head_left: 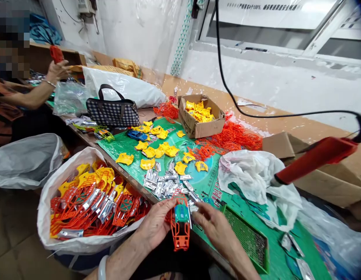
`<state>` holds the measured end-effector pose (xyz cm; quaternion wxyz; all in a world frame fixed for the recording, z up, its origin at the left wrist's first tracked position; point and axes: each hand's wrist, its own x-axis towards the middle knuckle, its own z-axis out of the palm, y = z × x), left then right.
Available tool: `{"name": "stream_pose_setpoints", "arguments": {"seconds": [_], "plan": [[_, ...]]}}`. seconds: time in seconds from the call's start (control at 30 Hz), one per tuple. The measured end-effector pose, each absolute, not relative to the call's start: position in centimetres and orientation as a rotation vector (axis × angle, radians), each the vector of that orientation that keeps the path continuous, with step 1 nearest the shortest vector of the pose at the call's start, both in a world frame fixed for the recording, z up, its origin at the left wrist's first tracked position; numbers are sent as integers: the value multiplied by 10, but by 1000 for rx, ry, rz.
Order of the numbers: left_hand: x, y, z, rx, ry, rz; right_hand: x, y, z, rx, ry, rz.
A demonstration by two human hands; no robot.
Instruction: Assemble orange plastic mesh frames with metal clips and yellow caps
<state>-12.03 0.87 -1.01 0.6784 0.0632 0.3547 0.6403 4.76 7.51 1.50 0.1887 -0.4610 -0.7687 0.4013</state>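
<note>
My left hand (158, 219) grips an orange-red plastic toy car frame (180, 235) by its left side, above the table's front edge. A green piece with a dark window (182, 213) sits inside the frame. My right hand (212, 223) is just right of the frame, its fingers curled together. A thin silver edge shows between its fingertips and the frame; whether the fingers pinch it I cannot tell. Behind both hands lies a pile of silver plastic parts (168, 184). Several yellow shell parts (160, 151) are scattered farther back.
A white sack (44, 229) of orange, yellow and silver assemblies stands at left. A green basket (266, 252) of small metal pieces is at right. A red-handled tool (317, 159) hangs on a black cable. Behind are a cardboard box (208, 128), orange frames (239, 136), and another person's hand (56, 72).
</note>
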Motion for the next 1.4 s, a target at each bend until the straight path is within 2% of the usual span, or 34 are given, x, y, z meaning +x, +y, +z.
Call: {"name": "stream_pose_setpoints", "arguments": {"seconds": [0.03, 0.13, 0.37, 0.53, 0.9, 1.1, 1.4], "plan": [[-122, 9, -11, 150, 806, 1430, 44, 90, 17, -1348, -2243, 935], [-122, 6, -12, 165, 829, 1409, 26, 136, 18, -1353, -2324, 747], [-131, -5, -2, 317, 756, 1365, -26, 188, -6, -1211, -2614, 702], [-140, -4, 0, 331, 814, 1387, -26, 193, -13, -1232, -2457, 947], [-136, 13, 9, 509, 958, 1438, 21, 120, 11, -998, -1466, 1899], [-127, 16, 10, 554, 929, 1377, 25, 98, 16, -899, -1212, 2032], [-120, 11, 11, 571, 952, 1386, 29, 83, 17, -923, -1114, 2014]]}}
